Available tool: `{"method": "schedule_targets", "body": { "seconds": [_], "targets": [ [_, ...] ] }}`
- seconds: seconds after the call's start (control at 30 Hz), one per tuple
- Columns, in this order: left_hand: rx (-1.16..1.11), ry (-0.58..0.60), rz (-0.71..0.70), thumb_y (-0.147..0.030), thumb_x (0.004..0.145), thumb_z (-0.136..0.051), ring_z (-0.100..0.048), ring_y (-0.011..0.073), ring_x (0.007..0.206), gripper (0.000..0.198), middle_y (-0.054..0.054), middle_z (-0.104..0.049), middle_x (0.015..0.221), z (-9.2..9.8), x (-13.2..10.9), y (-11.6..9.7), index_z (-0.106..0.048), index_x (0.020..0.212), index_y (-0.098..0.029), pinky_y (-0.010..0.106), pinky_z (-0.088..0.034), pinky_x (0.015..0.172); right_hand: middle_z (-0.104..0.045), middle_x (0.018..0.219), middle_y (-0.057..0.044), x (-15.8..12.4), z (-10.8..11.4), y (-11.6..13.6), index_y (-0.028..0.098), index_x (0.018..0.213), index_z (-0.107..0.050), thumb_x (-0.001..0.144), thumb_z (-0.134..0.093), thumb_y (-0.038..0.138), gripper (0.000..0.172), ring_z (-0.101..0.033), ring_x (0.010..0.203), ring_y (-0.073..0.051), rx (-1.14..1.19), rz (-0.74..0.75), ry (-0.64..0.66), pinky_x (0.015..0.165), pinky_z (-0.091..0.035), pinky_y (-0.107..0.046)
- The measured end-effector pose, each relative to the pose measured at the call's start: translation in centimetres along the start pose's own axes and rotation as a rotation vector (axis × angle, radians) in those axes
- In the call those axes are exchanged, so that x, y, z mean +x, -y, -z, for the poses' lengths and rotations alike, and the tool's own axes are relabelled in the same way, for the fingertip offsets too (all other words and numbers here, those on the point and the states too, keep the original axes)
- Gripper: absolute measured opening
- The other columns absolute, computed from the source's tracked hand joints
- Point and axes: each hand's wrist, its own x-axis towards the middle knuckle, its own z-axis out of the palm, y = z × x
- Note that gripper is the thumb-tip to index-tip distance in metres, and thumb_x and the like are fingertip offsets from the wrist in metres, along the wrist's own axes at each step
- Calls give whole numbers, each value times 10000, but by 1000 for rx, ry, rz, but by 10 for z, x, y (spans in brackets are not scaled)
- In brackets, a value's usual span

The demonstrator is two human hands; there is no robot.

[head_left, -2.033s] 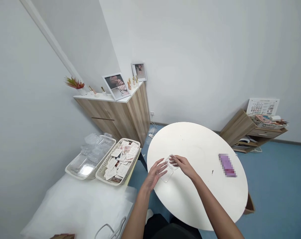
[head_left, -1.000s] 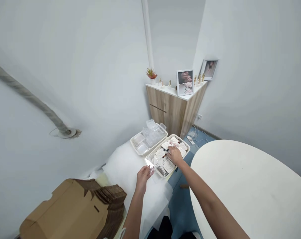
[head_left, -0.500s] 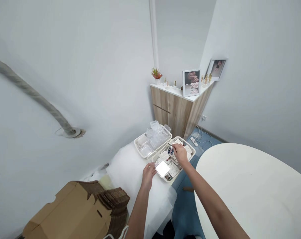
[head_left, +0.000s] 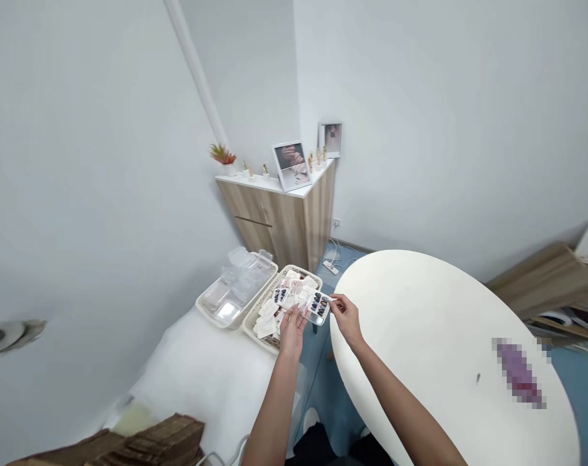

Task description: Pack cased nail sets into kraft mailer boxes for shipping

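My left hand (head_left: pixel 292 333) is closed on a clear plastic case (head_left: pixel 316 319), its fingers around the near left side. A card of dark press-on nails (head_left: pixel 320 303) lies over the case, and my right hand (head_left: pixel 347 320) pinches its right edge between thumb and fingers. I cannot tell whether the card is seated inside. Just beyond the left hand stands a white basket (head_left: pixel 248 325) full of white cards, some bearing nail sets. One of these, a card with dark blue nails (head_left: pixel 280 296), lies on the pile. Another white basket (head_left: pixel 203 309) to its left holds clear plastic cases (head_left: pixel 243 278).
A round white table (head_left: pixel 420 323) fills the right side. Behind the baskets stands a wooden cabinet (head_left: pixel 284 220) with picture frames (head_left: pixel 293 166) and a potted plant (head_left: pixel 223 157). Brown cardboard (head_left: pixel 162 440) is at lower left. A power strip (head_left: pixel 330 266) lies on the floor.
The view has swung right. My right hand has come out of the basket with a nail card, and both hands have met over the clear case, right of the basket.
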Motion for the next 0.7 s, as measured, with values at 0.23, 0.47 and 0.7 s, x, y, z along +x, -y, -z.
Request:
{"method": "schedule_targets", "body": {
  "seconds": [0.23, 0.47, 0.7],
  "targets": [
    [80, 145, 57, -228, 814, -687, -670, 204, 1022, 156, 87, -716, 1018, -47, -28, 54, -614, 947, -192, 338, -524, 925, -622, 935, -70, -22, 75, -3, 222, 916, -662, 848, -524, 505, 321, -580, 788, -181, -206, 114, -179, 709, -518, -326],
    [182, 244, 95, -260, 785, -719, -663, 220, 1036, 266, 104, -709, 1038, -81, -60, 99, -584, 1005, -196, 350, -505, 924, -613, 955, -46, -47, 135, -18, 206, 1036, -608, 743, -635, 538, 444, -599, 686, -147, 22, -163, -209, 603, -570, -322],
    [505, 529, -74, -362, 755, -730, -514, 276, 1254, 430, 111, -581, 1320, -91, -86, 127, -626, 1144, -210, 385, -407, 1049, -634, 907, -35, -62, 173, -23, 190, 908, -628, 671, -702, 479, 382, -606, 582, -123, 133, -272, -310, 615, -589, -344]
  ]
}}
